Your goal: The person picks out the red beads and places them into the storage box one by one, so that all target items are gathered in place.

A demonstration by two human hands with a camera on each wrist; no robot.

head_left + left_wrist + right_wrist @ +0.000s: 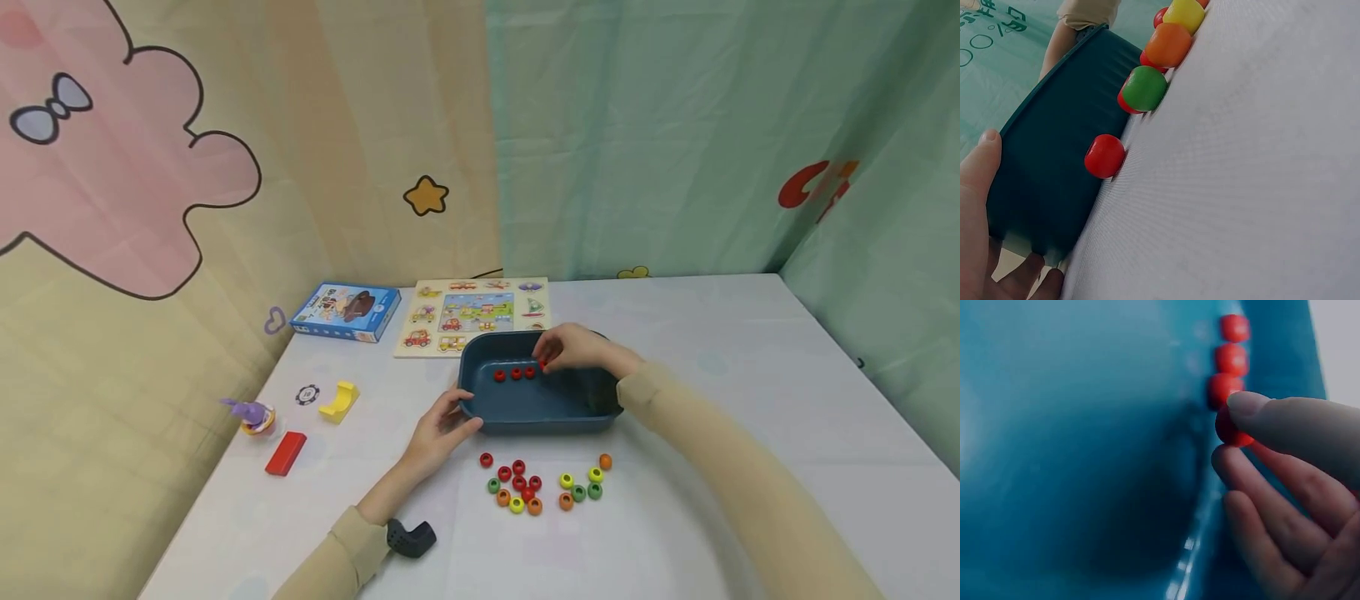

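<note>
A dark blue tray (540, 410) stands on the table. My left hand (435, 432) grips its left near corner, thumb at the rim (1009, 120) and fingers around the side. Inside the tray, my right hand (576, 347) pinches a red bead (1230, 429) between thumb and fingers. That bead is right at the end of a row of 3 red beads (1231, 360) along the tray's far side. Loose red, green, orange and yellow beads lie on the table in front of the tray, among them a red bead (1105, 156) and a green bead (1145, 89) near my left hand.
Behind the tray lies a wooden picture puzzle board (408, 333), beside a blue box (345, 312). Further left are a yellow block (340, 402), a red block (286, 454), a purple toy figure (255, 415) and a round token (307, 394). A black curved piece (411, 539) lies by my left sleeve.
</note>
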